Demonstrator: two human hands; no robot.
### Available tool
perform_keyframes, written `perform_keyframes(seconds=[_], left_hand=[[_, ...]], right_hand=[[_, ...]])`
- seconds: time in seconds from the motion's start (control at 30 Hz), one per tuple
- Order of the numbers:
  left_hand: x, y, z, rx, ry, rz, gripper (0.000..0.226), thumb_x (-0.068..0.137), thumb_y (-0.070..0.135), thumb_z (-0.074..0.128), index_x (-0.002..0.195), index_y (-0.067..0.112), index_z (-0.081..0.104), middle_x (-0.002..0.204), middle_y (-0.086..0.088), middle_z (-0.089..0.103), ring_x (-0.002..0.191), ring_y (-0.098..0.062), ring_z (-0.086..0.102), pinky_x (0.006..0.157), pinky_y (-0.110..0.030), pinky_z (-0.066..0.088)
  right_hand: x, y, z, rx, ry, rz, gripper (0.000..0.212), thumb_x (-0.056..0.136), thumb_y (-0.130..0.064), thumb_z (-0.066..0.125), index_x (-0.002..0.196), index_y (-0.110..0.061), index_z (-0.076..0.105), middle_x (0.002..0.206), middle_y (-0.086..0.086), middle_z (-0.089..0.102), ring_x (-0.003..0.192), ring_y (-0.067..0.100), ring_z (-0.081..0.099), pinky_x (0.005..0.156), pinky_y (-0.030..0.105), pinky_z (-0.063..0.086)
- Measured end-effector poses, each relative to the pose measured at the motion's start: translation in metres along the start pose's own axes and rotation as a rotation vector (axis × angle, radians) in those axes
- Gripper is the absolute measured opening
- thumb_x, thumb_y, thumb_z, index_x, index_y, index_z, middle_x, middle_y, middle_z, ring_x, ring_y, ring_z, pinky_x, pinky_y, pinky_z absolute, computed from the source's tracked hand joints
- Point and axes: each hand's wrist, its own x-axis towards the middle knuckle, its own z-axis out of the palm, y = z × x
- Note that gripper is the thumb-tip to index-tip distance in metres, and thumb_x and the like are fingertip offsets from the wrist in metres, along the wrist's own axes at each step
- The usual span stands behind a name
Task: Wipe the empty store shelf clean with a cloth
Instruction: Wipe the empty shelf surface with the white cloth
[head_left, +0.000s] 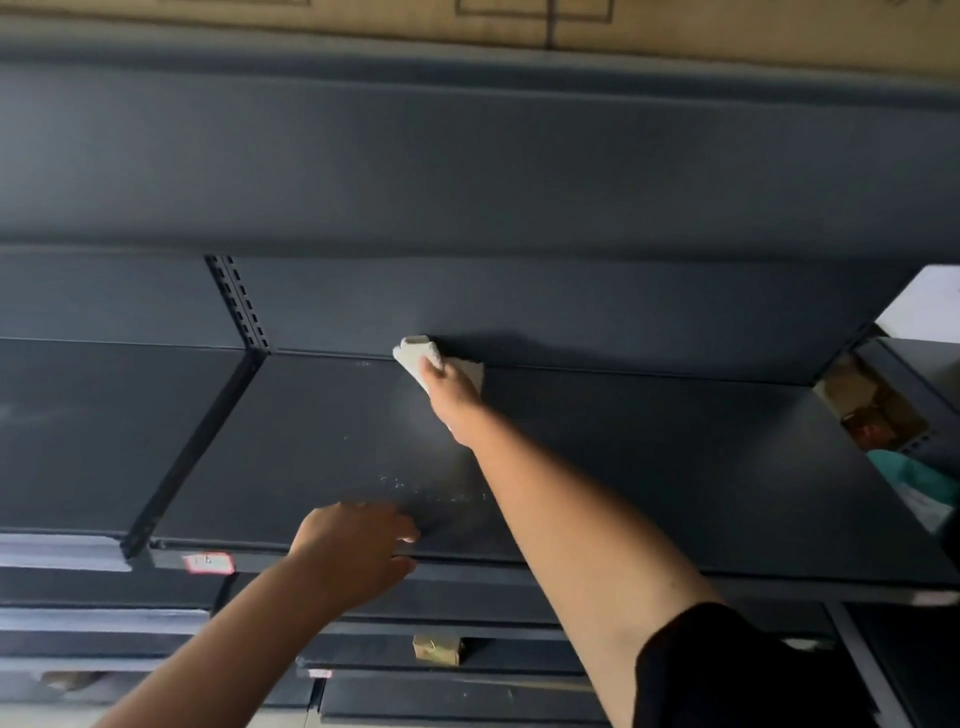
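Note:
A dark grey metal shelf (649, 467) runs across the view with nothing on it. My right hand (451, 387) reaches far in and presses a folded white cloth (415, 358) against the back corner, where the shelf meets the back panel. My left hand (358, 551) rests on the shelf's front edge, fingers spread, holding nothing. Pale dusty smears (431, 491) show on the shelf surface just beyond the left hand.
A slotted upright (240, 306) and a bracket (195, 452) divide this shelf from the one to the left. A red-edged price label (208, 563) sits on the front rail. Lower shelves lie below; boxes and a teal item (914, 475) show at the right end.

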Motion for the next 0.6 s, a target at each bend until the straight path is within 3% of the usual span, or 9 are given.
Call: perform_keyframes(seconds=[0.07,0.13,0.3,0.37,0.47,0.6], left_hand=[[-0.001,-0.001,0.0,0.007,-0.003,0.01,0.039,0.086,0.06,0.046,0.122,0.049,0.05,0.13,0.023,0.054,0.118,-0.011,0.053,0.093,-0.034,0.048],[-0.002,-0.003,-0.001,0.004,-0.01,0.017,0.04,0.086,0.06,0.046,0.125,0.049,0.048,0.133,0.022,0.052,0.12,-0.012,0.051,0.095,-0.034,0.047],[-0.007,-0.01,0.001,-0.011,-0.058,0.071,0.047,0.087,0.061,0.047,0.131,0.046,0.044,0.139,0.017,0.048,0.125,-0.015,0.047,0.1,-0.037,0.045],[-0.008,-0.017,0.0,-0.064,-0.061,0.086,0.047,0.087,0.059,0.051,0.131,0.043,0.046,0.139,0.014,0.05,0.124,-0.015,0.048,0.102,-0.036,0.043],[-0.013,-0.03,0.0,-0.215,-0.048,0.099,0.046,0.086,0.053,0.058,0.129,0.038,0.051,0.136,0.012,0.055,0.121,-0.014,0.053,0.102,-0.032,0.043],[-0.028,-0.054,0.005,-0.259,0.054,0.034,0.038,0.084,0.05,0.06,0.121,0.042,0.057,0.124,0.018,0.063,0.109,-0.01,0.06,0.092,-0.028,0.049]], right_hand=[[-0.002,-0.01,-0.011,0.38,0.111,0.029,0.035,0.095,-0.038,0.048,0.12,-0.016,0.06,0.124,0.009,0.064,0.115,0.027,0.058,0.102,0.039,0.042],[-0.01,-0.013,-0.04,0.672,0.173,0.109,0.04,0.092,-0.043,0.053,0.118,-0.014,0.06,0.121,0.012,0.065,0.108,0.03,0.063,0.098,0.049,0.048],[-0.062,-0.003,-0.142,0.756,0.412,-0.035,0.028,0.092,-0.043,0.055,0.103,-0.018,0.062,0.105,0.006,0.07,0.088,0.02,0.07,0.078,0.04,0.057],[-0.091,0.007,-0.177,0.616,0.566,-0.12,0.026,0.093,-0.043,0.052,0.107,-0.023,0.061,0.103,0.002,0.069,0.088,0.017,0.07,0.071,0.031,0.056],[-0.13,0.036,-0.213,0.086,0.778,-0.078,0.041,0.092,-0.052,0.043,0.12,-0.026,0.056,0.115,0.008,0.065,0.099,0.025,0.062,0.083,0.036,0.049],[-0.157,0.088,-0.211,-0.364,0.804,0.054,0.041,0.097,-0.043,0.037,0.124,-0.016,0.053,0.106,0.018,0.065,0.098,0.039,0.059,0.081,0.039,0.044]])
